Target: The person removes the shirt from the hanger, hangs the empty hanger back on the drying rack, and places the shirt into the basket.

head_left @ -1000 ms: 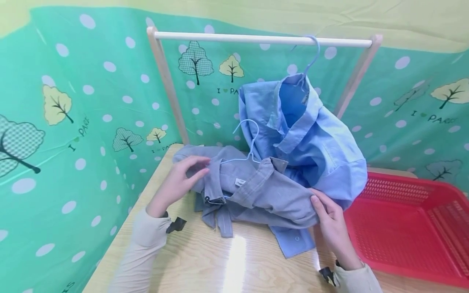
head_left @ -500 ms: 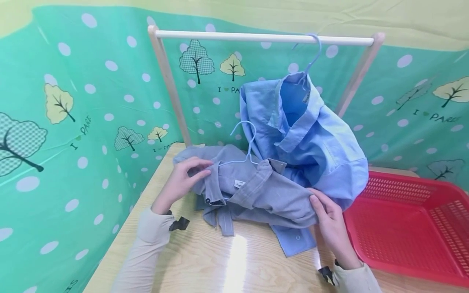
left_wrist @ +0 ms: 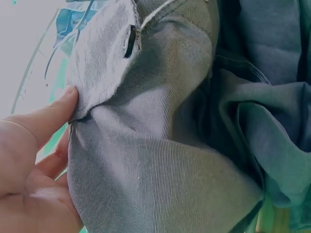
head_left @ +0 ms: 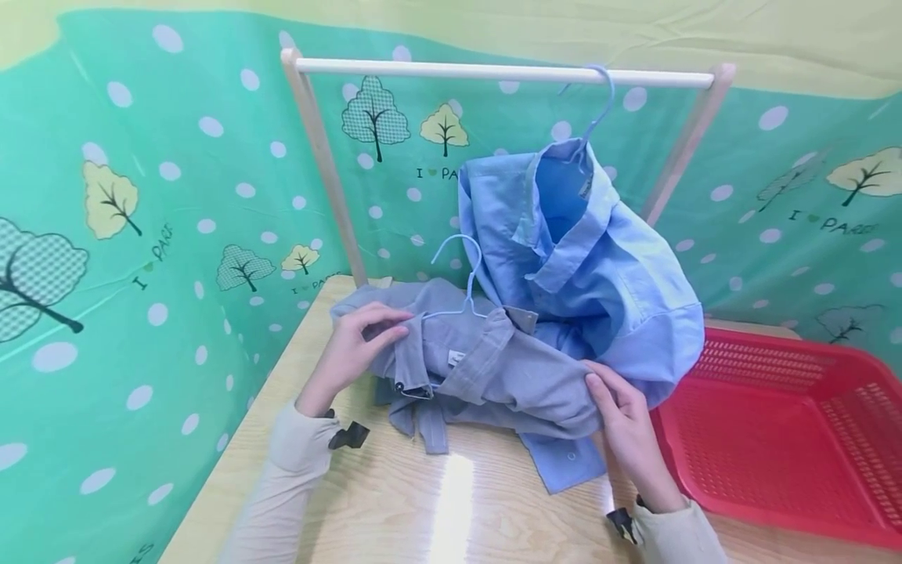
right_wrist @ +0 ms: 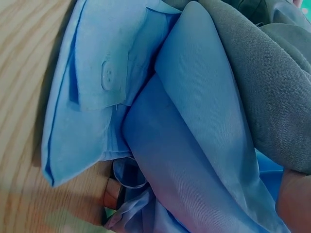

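Seating the light blue wire hanger (head_left: 458,286) in the crumpled grey cotton shirt (head_left: 493,376).
Our left hand (head_left: 352,352) pinches its collar, right hand (head_left: 623,427) grips its shoulder at the wooden table's (head_left: 451,509) back edge; next, we judge, lift.

The person wears a top with long sleeves. The left sleeve (head_left: 282,486) is a pale cream colour, soft and a little wrinkled, and it goes all the way down to the wrist. The right sleeve (head_left: 676,536) is the same pale cream. Each wrist has a small black strap on it, with a black clip that sticks out past the cuff. The left hand (head_left: 348,356) and the right hand (head_left: 623,427) are bare, with no gloves and no rings.
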Available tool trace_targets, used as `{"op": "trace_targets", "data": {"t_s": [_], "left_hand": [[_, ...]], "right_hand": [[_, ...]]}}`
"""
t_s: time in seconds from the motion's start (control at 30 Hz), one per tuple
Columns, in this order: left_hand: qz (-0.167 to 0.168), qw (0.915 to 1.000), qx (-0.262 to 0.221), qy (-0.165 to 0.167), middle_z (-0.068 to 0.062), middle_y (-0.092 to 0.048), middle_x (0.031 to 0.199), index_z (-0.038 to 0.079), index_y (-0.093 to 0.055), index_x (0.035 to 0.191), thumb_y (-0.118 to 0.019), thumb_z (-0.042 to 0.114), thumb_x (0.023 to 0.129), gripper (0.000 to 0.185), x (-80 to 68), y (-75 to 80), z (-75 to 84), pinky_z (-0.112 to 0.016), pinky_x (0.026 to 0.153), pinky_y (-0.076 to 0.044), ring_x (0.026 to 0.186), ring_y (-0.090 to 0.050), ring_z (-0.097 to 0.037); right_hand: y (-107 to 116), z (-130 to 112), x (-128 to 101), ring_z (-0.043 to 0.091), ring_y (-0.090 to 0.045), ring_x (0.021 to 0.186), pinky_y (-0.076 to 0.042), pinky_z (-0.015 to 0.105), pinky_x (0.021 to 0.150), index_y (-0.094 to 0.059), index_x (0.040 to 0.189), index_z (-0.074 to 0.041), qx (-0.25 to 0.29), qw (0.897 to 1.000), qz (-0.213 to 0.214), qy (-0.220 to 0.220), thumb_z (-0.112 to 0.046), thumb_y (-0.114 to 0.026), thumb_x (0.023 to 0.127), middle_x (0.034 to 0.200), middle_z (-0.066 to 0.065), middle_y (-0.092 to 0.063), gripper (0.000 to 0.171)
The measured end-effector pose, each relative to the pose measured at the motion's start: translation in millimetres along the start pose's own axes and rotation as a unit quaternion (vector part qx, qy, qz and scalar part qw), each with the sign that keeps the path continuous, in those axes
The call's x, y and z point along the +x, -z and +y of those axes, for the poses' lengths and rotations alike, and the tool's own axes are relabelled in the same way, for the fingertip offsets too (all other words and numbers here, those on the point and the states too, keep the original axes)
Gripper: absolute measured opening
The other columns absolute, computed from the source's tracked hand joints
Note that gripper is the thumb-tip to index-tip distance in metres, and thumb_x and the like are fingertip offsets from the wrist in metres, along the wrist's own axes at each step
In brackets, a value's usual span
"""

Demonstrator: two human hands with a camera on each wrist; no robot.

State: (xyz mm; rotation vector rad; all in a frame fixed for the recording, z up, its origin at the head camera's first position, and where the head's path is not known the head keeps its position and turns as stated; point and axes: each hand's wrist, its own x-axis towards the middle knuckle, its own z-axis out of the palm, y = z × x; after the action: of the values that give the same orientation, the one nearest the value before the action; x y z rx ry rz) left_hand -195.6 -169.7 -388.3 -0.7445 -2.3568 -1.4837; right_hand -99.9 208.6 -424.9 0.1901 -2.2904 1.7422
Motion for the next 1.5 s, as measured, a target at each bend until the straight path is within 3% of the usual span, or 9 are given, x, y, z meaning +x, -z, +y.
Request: {"op": "trace_targets", "data": {"t_s": [0.27, 0.53, 1.1, 1.33, 1.5], "left_hand": [[0.012, 0.9998, 0.015, 0.007, -0.006, -0.072, 0.094, 0.007, -0.075, 0.109, -0.074, 0.008, 0.088, 0.022, -0.1, -0.9, 3.4, -0.016, 0.069, -0.05, 0.081, -0.059, -0.01], [0.026, 0.9991, 0.031, -0.01, -0.005, -0.073, 0.093, 0.008, -0.077, 0.108, -0.075, 0.012, 0.088, 0.02, 2.8, -7.2, 9.3, -0.015, 0.073, -0.051, 0.083, -0.061, -0.01], [0.032, 0.9994, -0.003, -0.017, -0.004, -0.072, 0.088, 0.007, -0.077, 0.107, -0.075, 0.011, 0.087, 0.021, 7.2, -26.1, 21.7, -0.017, 0.07, -0.05, 0.079, -0.059, -0.012], [0.048, 0.9987, 0.002, -0.019, -0.003, -0.072, 0.089, 0.008, -0.078, 0.105, -0.076, 0.011, 0.086, 0.019, 9.8, -32.2, 29.8, -0.017, 0.071, -0.051, 0.081, -0.06, -0.012], [0.045, 0.9985, 0.014, -0.028, -0.004, -0.072, 0.089, 0.007, -0.078, 0.103, -0.076, 0.01, 0.086, 0.018, 12.9, -31.8, 31.4, -0.018, 0.074, -0.052, 0.082, -0.062, -0.014]], "right_hand": [[-4.1, 4.7, 4.1, -0.003, -0.057, 0.112, -0.042, 0.007, 0.098, -0.061, 0.13, 0.001, -0.003, 1.0, -0.011, 0.002, -0.015, -0.049, 0.105, 0.117, -0.021, -0.064, 0.031], [-5.7, 5.6, 5.7, -0.002, -0.057, 0.11, -0.042, 0.006, 0.097, -0.061, 0.13, 0.001, -0.007, 1.0, -0.02, 0.0, -0.017, -0.048, 0.106, 0.116, -0.02, -0.064, 0.032], [-11.5, 11.9, 4.9, 0.002, -0.058, 0.102, -0.045, 0.008, 0.092, -0.064, 0.125, -0.001, -0.006, 0.999, -0.039, 0.022, -0.011, -0.048, 0.105, 0.112, -0.014, -0.066, 0.027], [-14.8, 10.3, 7.1, -0.002, -0.058, 0.107, -0.044, 0.007, 0.095, -0.064, 0.124, 0.003, 0.001, 0.998, -0.032, 0.047, -0.007, -0.049, 0.104, 0.114, -0.016, -0.065, 0.026], [-15.6, 10.9, 9.2, 0.0, -0.059, 0.106, -0.044, 0.009, 0.095, -0.066, 0.122, -0.001, -0.003, 0.998, -0.034, 0.051, -0.007, -0.05, 0.104, 0.114, -0.015, -0.066, 0.025]]}}
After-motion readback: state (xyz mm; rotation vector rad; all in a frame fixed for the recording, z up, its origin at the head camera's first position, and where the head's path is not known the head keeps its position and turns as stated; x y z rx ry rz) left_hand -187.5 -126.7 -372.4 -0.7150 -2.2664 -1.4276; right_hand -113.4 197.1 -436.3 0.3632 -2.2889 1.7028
